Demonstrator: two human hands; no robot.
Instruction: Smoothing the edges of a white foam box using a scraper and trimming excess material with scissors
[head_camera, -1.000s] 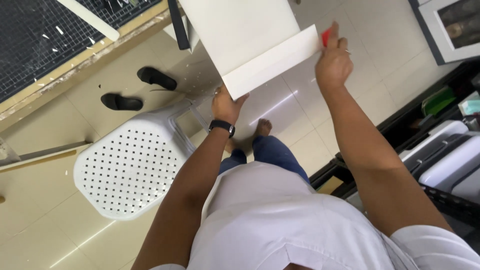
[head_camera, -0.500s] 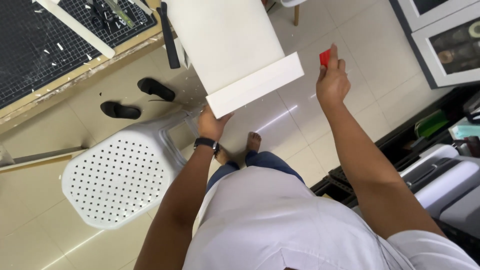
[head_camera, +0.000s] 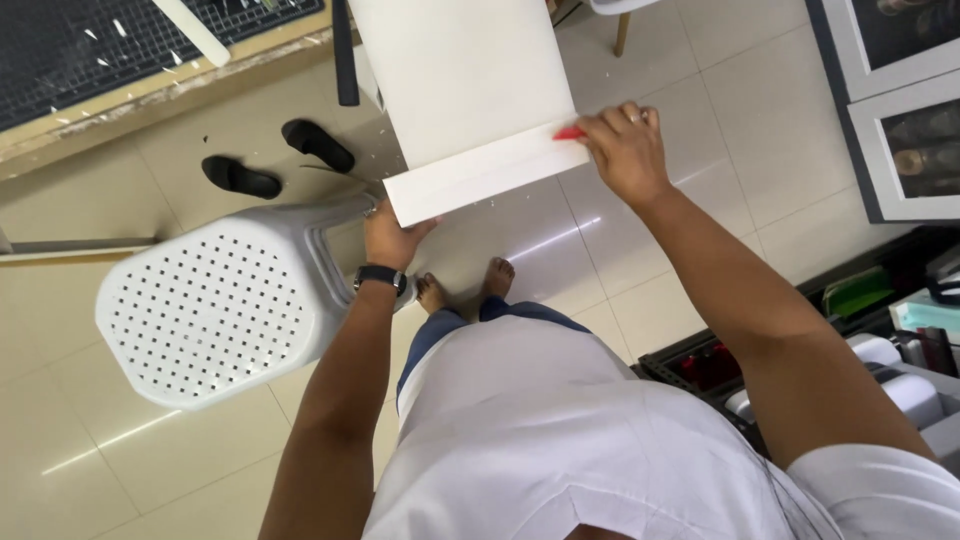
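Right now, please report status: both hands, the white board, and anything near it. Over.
Left hand grips white board at lower left corner. Right hand presses small red tool on board's right edge. White perforated stool beside left arm, apart from board.

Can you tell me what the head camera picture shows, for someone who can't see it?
Seen from above, a person's left hand holds a white board while the right hand presses a small red tool against its edge, beside a white stool.
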